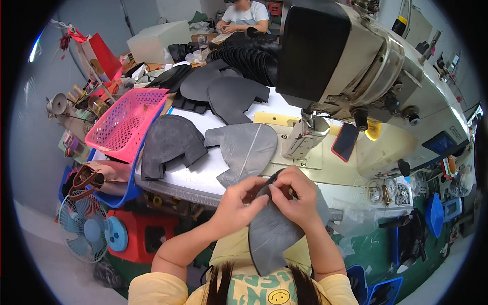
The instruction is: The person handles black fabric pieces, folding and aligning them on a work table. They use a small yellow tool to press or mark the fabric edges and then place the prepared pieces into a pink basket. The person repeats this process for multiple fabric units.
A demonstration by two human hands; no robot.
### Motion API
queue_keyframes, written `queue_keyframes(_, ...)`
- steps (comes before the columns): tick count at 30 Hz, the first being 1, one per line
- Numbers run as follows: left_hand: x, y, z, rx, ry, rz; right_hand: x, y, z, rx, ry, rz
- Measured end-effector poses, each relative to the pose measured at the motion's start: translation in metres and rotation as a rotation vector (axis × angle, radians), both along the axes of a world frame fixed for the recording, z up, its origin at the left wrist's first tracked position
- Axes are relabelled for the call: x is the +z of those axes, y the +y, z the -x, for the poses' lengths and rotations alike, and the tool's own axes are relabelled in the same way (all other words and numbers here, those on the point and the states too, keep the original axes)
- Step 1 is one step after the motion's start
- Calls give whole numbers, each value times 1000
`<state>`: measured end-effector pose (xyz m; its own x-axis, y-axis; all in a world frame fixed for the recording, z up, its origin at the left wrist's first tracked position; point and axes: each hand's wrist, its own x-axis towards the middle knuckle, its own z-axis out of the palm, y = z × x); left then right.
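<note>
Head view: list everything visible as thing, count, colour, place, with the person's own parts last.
Sewing machine: one, cream, right on the table.
Cut pieces: several, dark grey, spread on the white table.
Basket: one, pink, table's left end.
Phone: one, red, under the machine.
Fan: one, blue, floor left.
Stool: one, red, under the table.
Co-worker: one, far end.
Grey piece: one, in both hands.
Left hand, right hand: grip closed.

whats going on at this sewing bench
A person seated at an industrial sewing machine holds a dark grey cut piece up in front of the chest. The left hand and right hand pinch its top edge together. More grey pieces lie on the white table beside a pink basket. Another person works at the far end.
</note>
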<state>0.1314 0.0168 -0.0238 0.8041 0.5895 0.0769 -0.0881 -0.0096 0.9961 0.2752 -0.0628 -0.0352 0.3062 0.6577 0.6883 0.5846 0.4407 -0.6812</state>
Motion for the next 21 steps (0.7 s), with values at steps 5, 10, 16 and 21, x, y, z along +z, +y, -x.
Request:
queue_keyframes(5,-35,51,-15,-153,171,149,-42,23,-3,-81,-117,44)
queue_keyframes(10,-56,74,-26,-215,314,249,-83,39,-1,-143,-154,59)
queue_keyframes(16,-107,81,-32,-159,305,57,-99,42,-4,-107,-85,96)
queue_keyframes(21,-109,74,-42,-170,287,211,-104,39,-9,-147,-50,123)
